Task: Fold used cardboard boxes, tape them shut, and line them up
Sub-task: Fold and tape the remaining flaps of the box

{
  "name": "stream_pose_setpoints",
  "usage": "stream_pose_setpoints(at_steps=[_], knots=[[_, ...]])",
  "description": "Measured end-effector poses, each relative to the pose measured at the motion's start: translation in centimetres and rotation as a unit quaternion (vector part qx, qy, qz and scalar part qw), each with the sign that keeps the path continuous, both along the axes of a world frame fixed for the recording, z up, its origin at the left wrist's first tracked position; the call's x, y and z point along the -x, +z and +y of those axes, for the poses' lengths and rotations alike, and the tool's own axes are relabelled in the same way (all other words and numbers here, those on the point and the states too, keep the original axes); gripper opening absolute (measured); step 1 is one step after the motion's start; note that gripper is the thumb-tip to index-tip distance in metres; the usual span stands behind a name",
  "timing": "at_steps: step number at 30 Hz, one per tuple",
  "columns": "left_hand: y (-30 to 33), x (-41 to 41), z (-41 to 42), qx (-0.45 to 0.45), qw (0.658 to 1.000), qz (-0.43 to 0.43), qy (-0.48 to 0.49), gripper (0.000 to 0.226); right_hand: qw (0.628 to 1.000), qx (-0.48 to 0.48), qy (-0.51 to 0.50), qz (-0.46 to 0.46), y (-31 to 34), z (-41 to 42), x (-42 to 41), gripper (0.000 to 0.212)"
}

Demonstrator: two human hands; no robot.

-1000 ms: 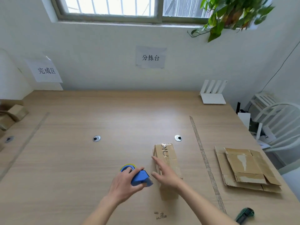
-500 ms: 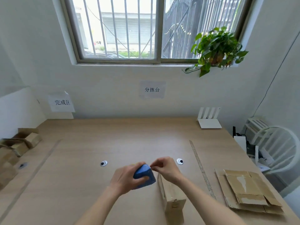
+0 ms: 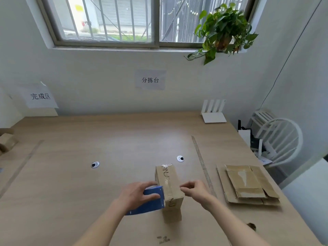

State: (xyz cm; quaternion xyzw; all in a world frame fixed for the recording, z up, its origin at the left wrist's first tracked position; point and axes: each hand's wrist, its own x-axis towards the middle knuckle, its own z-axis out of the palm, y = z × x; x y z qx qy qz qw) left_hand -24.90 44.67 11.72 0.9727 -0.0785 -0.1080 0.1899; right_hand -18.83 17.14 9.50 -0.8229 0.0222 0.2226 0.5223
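A small cardboard box (image 3: 168, 187) stands on the tabletop (image 3: 106, 139) directly before the person, its top flaps closed and a strip of clear tape running along the centre seam. The left hand (image 3: 137, 194) has its grip wrapped around a blue tape dispenser (image 3: 150, 199), whose front edge is pressed against the box's near left top edge, evidently to lay or cut tape there. The right hand (image 3: 194, 189) is just beside the box's right side, fingers pinched together; whether they hold a tape end cannot be determined. It appears placed to steady the box or draw the tape taut. Flattened cardboard (image 3: 248, 183) lies well apart to the right, beyond a tape line (image 3: 202, 162), awaiting folding. Judged stage: sealing this box, lining up not yet done.
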Motion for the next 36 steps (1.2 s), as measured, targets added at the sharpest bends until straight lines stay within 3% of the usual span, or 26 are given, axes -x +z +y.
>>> stream_pose_setpoints(at_steps=[4,13,21,26,36], knots=[[-2.3,-0.2,-2.2,0.018,0.999,0.031,0.006,0.053,0.998,-0.035,-0.032,0.04,-3.3,-1.8,-0.3,0.006],[-3.9,-0.4,-3.3,0.01,0.999,0.016,0.033,0.051,0.998,-0.032,-0.014,0.049,-6.7,-4.2,-2.0,0.013],[-4.6,-0.7,-1.8,-0.061,0.995,0.049,0.055,0.049,0.999,-0.001,0.016,0.05,-8.8,-4.8,-3.1,0.015],[-6.0,-1.1,-1.8,-0.069,0.993,0.064,0.069,0.051,0.998,-0.03,-0.018,0.055,-10.0,-4.7,-2.7,0.058],[-8.2,-1.8,-1.5,-0.078,0.989,0.083,0.094,0.052,0.997,0.025,-0.036,0.056,-11.8,-3.3,-3.5,0.04]])
